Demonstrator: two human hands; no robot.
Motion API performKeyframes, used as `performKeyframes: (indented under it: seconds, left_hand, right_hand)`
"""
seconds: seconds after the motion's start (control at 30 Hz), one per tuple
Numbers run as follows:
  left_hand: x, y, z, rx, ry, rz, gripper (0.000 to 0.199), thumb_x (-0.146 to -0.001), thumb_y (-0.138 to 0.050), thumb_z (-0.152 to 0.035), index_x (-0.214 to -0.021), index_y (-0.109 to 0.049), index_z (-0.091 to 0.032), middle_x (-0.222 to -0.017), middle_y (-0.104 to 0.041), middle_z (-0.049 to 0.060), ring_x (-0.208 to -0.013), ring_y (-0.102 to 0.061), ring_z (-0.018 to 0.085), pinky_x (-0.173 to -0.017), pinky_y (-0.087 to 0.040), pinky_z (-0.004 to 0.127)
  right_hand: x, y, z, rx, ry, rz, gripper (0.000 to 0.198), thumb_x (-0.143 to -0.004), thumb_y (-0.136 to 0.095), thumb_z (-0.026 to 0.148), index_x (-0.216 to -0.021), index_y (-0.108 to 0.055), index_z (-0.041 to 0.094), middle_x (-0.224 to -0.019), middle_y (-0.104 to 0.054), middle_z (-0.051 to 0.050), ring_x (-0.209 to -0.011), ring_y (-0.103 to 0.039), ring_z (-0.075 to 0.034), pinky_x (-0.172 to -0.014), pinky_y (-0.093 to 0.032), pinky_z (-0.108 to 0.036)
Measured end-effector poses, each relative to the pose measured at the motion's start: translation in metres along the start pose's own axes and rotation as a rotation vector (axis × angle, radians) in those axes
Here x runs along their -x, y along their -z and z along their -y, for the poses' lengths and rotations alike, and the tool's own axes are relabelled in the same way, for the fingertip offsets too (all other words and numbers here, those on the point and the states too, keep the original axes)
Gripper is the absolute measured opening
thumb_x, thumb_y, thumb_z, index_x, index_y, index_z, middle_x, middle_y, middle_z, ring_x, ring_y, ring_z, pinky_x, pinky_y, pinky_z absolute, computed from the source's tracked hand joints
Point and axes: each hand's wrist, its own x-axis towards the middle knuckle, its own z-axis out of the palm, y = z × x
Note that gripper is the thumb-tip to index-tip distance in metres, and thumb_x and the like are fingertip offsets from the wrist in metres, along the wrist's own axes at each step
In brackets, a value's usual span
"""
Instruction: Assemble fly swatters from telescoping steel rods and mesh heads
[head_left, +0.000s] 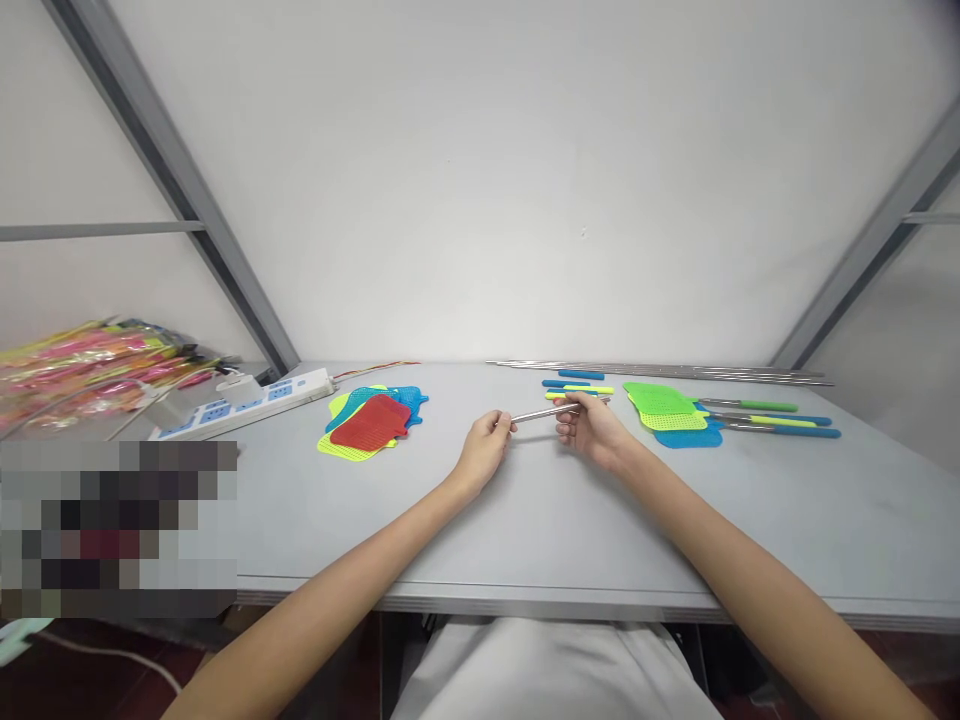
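Observation:
In front of me, a short metal rod (536, 413) is held level above the grey table. My left hand (486, 450) pinches its left end, fingers closed. My right hand (592, 432) is closed around the other part, thumb over it and fingers curled, and the rod's tip shows just past the knuckles. Behind the right hand lie several blue and yellow handle grips (566, 385). To the left rests a pile of loose fly swatter heads, with a red head (371, 422) on top of yellow and blue ones. Fly swatters with handles (664, 400), green, yellow and blue, are stacked on the right.
Long thin metal rods (660, 371) lie along the wall at the back. A white power strip (251, 402) with plugs sits at the left. Beyond it are plastic-wrapped colourful bundles (90, 360). The table's front edge (525, 600) runs close to my lap. A blurred patch covers the lower left.

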Motion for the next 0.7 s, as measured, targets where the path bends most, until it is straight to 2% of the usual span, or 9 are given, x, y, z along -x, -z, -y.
performKeyframes:
  seconds: [0.1,0.27,0.43,0.5,0.57,0.7]
  left_hand:
    - [0.001,0.002,-0.002,-0.114,-0.09,0.029,0.02,-0.075,-0.045,-0.032,-0.065,-0.05,-0.016,-0.05,-0.038,-0.005,-0.045,-0.034,0.008,-0.044,-0.025,0.02]
    - [0.006,0.005,-0.008,-0.521,-0.38,0.125,0.018,-0.081,-0.036,-0.028,-0.075,-0.05,-0.019,-0.062,-0.046,-0.003,-0.058,-0.042,0.011,-0.055,-0.031,0.022]
    - [-0.004,0.02,-0.013,-0.674,-0.497,0.156,0.025,-0.082,-0.032,-0.035,-0.08,-0.052,-0.02,-0.078,-0.047,0.002,-0.076,-0.047,0.014,-0.071,-0.035,0.024]
    - [-0.014,0.037,-0.014,-0.776,-0.455,0.08,0.027,-0.081,-0.033,-0.039,-0.085,-0.052,-0.02,-0.085,-0.046,0.004,-0.084,-0.046,0.017,-0.078,-0.034,0.027]
    - [-0.025,0.06,-0.014,-0.961,-0.329,-0.079,0.031,-0.079,-0.036,-0.044,-0.094,-0.051,-0.021,-0.094,-0.044,0.007,-0.094,-0.043,0.022,-0.083,-0.031,0.033]
    - [-0.04,0.111,-0.014,-1.27,0.124,-0.312,0.056,-0.067,-0.044,-0.055,-0.104,-0.048,-0.013,-0.106,-0.041,0.019,-0.101,-0.037,0.036,-0.08,-0.03,0.042]
  right_hand:
    - [0.001,-0.004,-0.007,-0.011,-0.037,0.037,0.013,-0.07,-0.049,0.027,-0.066,-0.053,0.016,-0.045,-0.042,0.005,-0.04,-0.04,-0.008,-0.041,-0.032,-0.021]
    - [0.0,-0.008,-0.015,-0.031,-0.094,0.081,0.015,-0.071,-0.046,0.027,-0.066,-0.052,0.015,-0.046,-0.043,0.004,-0.039,-0.041,-0.008,-0.039,-0.032,-0.02]
    - [-0.001,-0.007,-0.018,-0.049,-0.078,0.057,0.013,-0.072,-0.045,0.026,-0.07,-0.052,0.015,-0.047,-0.045,0.003,-0.04,-0.042,-0.008,-0.038,-0.032,-0.019]
    - [-0.002,-0.007,-0.019,-0.051,-0.059,0.029,0.011,-0.072,-0.046,0.026,-0.071,-0.051,0.017,-0.049,-0.046,0.003,-0.04,-0.044,-0.008,-0.039,-0.033,-0.019]
    - [-0.003,-0.007,-0.02,-0.05,-0.04,0.007,0.009,-0.072,-0.047,0.026,-0.072,-0.049,0.018,-0.052,-0.048,0.003,-0.041,-0.045,-0.008,-0.039,-0.034,-0.019]
    - [-0.003,-0.008,-0.023,-0.037,-0.026,-0.012,0.009,-0.071,-0.049,0.025,-0.068,-0.045,0.018,-0.055,-0.051,0.002,-0.041,-0.045,-0.008,-0.037,-0.034,-0.02]
